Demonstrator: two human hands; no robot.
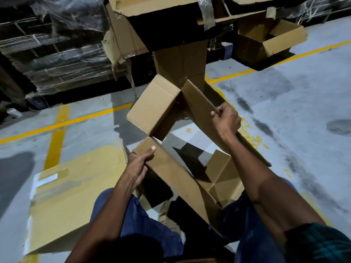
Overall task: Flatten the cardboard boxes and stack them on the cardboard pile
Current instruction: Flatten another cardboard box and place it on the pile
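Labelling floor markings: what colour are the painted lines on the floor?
Yellow floor lines on grey concrete, clearest in the head view.

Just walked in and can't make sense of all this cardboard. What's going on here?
A person is breaking down a cardboard box held over their lap. The left hand grips the near panel edge, and the right hand grips the far panel edge. The box is open and partly collapsed, flaps splayed, not yet flat. A flattened sheet lies on the floor to the left. Another open box sits further back on the right, untouched.
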